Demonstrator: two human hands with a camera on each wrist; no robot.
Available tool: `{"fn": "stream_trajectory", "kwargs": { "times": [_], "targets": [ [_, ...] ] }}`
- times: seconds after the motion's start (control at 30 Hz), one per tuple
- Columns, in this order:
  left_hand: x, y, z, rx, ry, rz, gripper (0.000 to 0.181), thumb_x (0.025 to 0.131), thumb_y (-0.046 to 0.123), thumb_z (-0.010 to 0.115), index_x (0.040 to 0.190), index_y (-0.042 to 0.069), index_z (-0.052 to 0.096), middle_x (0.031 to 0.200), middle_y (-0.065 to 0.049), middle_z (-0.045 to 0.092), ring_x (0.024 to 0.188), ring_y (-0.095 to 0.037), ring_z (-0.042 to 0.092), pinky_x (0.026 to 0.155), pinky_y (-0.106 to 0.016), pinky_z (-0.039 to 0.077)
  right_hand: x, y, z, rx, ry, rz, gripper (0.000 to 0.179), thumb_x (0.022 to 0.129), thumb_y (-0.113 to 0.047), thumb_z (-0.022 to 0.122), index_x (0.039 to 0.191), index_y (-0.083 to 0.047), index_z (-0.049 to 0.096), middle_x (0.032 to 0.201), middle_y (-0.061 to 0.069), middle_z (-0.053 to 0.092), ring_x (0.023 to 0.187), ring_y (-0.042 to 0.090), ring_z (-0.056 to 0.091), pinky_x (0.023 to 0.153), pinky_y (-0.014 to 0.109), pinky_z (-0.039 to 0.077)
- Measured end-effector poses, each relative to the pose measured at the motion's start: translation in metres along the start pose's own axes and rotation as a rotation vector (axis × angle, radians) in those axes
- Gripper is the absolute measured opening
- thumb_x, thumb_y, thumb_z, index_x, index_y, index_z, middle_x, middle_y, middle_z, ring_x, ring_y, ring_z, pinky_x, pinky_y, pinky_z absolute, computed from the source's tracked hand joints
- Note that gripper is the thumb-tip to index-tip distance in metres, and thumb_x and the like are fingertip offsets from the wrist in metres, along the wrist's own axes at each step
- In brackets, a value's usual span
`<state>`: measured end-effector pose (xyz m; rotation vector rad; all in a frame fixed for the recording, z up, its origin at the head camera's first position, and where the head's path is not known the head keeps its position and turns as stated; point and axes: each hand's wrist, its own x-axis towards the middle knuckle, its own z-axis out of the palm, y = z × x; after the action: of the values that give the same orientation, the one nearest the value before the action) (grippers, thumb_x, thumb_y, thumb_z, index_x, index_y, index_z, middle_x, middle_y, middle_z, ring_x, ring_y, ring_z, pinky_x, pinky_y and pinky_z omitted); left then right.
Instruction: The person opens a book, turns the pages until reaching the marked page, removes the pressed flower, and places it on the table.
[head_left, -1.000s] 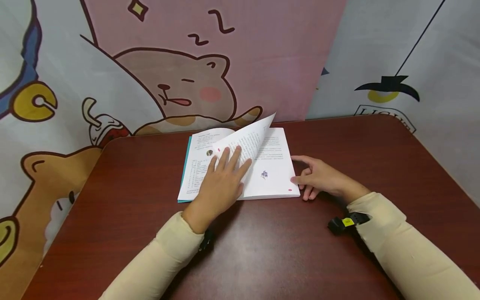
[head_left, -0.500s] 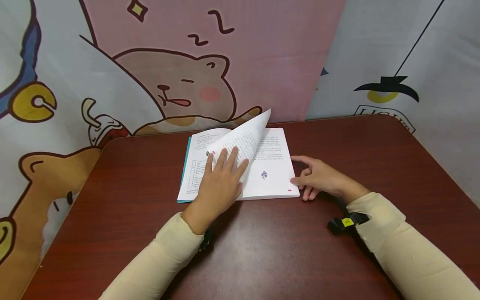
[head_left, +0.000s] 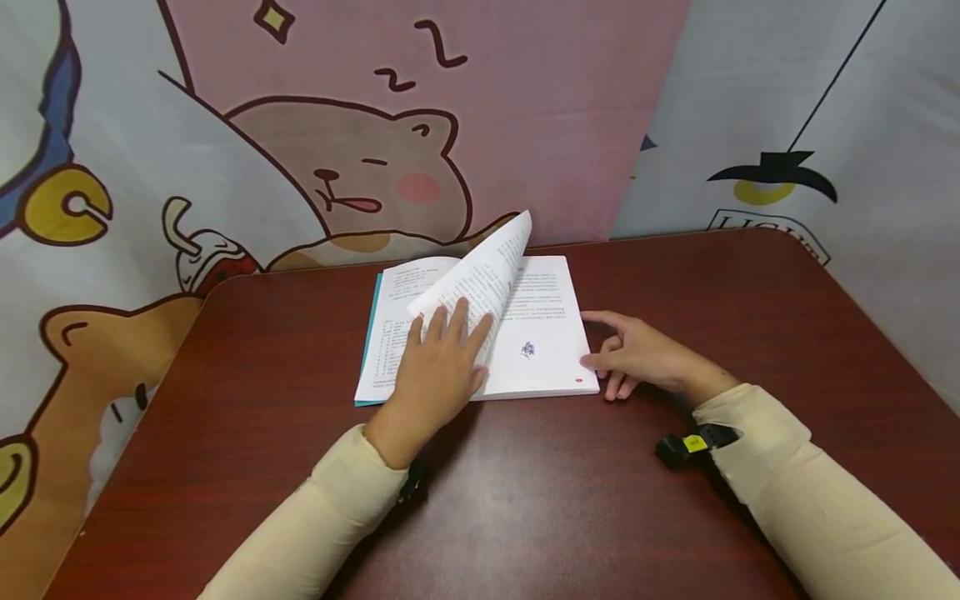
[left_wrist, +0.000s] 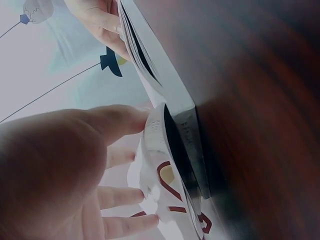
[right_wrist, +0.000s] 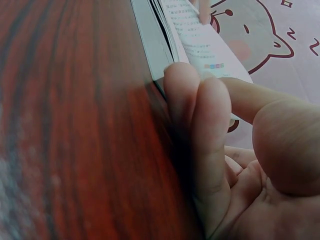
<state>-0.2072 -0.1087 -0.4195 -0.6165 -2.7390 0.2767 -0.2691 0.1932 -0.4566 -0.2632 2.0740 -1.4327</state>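
An open book (head_left: 547, 367) with a teal cover lies on the table, its pages printed with small text and a little purple flower. One page (head_left: 491, 267) stands curled up over the middle, its far corner pointing upward. On that page my left hand (head_left: 438, 371) rests with fingers spread and nearly straight; the left wrist view has the thumb (left_wrist: 127, 120) against the bent page. My right hand (head_left: 648, 354) is at the book's right edge, thumb and index fingertips touching the edge. Its other fingers (right_wrist: 210, 110) bend loosely beside the book corner, near the tabletop.
The dark red-brown table (head_left: 525, 500) reaches back to a cartoon-printed cloth (head_left: 555, 125) hanging behind it. A black strap with a yellow tag (head_left: 696, 443) is on the right wrist, below the cream sleeve (head_left: 810, 500).
The lifted page has swung further left, its upper corner moving left and up. My left hand has slid slightly left and nearer with it. The right hand has stayed in place.
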Motion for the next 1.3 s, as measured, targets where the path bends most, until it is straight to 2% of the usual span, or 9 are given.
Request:
{"fn": "stream_trajectory", "kwargs": {
  "times": [0.6,0.87,1.1,1.3],
  "targets": [
    [0.0004,0.0005,0.0036,-0.020,0.076,0.016,0.070,0.082,0.040,0.079,0.145,0.024,0.052,0.153,-0.017,0.046,0.137,-0.044,0.046,0.104,-0.058,0.045,-0.0007,-0.0012,0.0002,-0.008,-0.002,-0.013,0.088,0.091,-0.019,0.073,0.159,-0.013,0.018,0.076,0.011,0.060,0.056,0.024,0.070,0.049,0.037,0.057],
    [-0.0006,0.0009,0.0030,-0.001,0.074,0.015,0.070,0.082,0.040,0.078,0.145,0.023,0.053,0.154,-0.017,0.045,0.139,-0.047,0.043,0.108,-0.058,0.042,-0.0004,-0.0010,0.0005,-0.009,0.000,-0.007,0.087,0.091,-0.019,0.074,0.159,-0.014,0.019,0.077,0.011,0.060,0.056,0.025,0.070,0.049,0.036,0.057],
    [-0.0005,0.0008,0.0023,-0.012,0.071,0.035,0.069,0.083,0.038,0.078,0.145,0.023,0.053,0.155,-0.016,0.043,0.142,-0.041,0.041,0.110,-0.057,0.040,-0.0007,-0.0008,0.0000,-0.012,-0.005,-0.016,0.089,0.091,-0.020,0.073,0.159,-0.012,0.017,0.077,0.012,0.059,0.056,0.024,0.070,0.049,0.036,0.057],
    [0.0000,0.0008,0.0022,-0.023,0.027,0.037,0.061,0.084,0.037,0.078,0.140,0.024,0.058,0.158,-0.015,0.041,0.145,-0.040,0.039,0.112,-0.057,0.037,0.0009,0.0001,0.0009,-0.006,0.001,-0.005,0.087,0.091,-0.019,0.073,0.159,-0.015,0.018,0.077,0.011,0.060,0.056,0.025,0.070,0.047,0.034,0.055]
  ]
}}
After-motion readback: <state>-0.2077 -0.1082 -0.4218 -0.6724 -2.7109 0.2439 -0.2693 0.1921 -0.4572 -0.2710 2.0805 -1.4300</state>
